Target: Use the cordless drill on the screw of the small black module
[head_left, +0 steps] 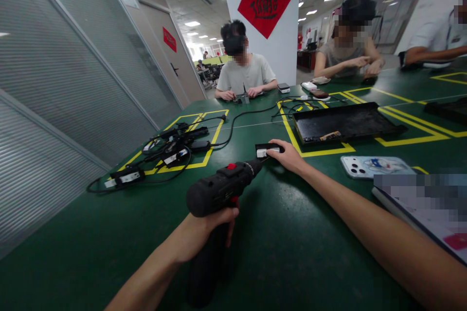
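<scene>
My left hand [209, 226] is wrapped round the handle of a black cordless screwdriver [222, 187] with a red switch, its tip pointing at a small black power adapter [266, 149] with a white label on the green table. My right hand [288, 154] rests on that adapter's right side, fingers pressed on it and holding it down.
A pile of black adapters with cables [171, 150] lies in a yellow-taped square at left. A black tray [343, 124] sits to the right, a phone [375, 165] nearer me. Three other people sit at the table's far side. A glass partition [54, 107] runs along the left.
</scene>
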### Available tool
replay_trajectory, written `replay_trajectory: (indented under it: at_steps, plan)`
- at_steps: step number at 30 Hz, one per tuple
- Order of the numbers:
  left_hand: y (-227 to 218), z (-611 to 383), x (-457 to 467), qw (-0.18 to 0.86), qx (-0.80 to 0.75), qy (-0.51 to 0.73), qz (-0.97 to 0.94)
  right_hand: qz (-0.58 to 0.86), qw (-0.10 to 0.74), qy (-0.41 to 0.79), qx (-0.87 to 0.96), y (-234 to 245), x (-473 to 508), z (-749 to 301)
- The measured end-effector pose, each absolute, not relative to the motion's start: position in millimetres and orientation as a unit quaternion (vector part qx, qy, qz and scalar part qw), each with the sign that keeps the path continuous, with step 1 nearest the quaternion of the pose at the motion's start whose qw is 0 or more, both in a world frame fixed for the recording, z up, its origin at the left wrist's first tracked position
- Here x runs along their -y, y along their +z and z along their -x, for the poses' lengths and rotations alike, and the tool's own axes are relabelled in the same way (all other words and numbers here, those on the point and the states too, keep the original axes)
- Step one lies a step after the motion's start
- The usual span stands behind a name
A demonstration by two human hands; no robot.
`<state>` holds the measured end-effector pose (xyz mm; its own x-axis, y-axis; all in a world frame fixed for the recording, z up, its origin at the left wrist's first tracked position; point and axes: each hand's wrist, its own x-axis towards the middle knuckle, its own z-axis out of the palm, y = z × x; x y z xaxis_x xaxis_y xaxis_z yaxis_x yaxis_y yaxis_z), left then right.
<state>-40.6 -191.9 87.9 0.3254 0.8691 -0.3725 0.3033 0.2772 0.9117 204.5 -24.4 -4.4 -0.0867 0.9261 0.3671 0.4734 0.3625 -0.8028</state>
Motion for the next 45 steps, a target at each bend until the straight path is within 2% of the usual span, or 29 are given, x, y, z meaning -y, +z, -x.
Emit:
replay_trajectory:
  at_steps: [37,45]
  plan:
    - [102,35,191,0.593,-0.55,0.194,-0.555,0.512,0.445,0.243,0.693,-5,23,-205]
    - [97,37,191,0.604,-0.54,0.218,-0.544,0.508,0.448,0.246,0.693,-7,21,-205]
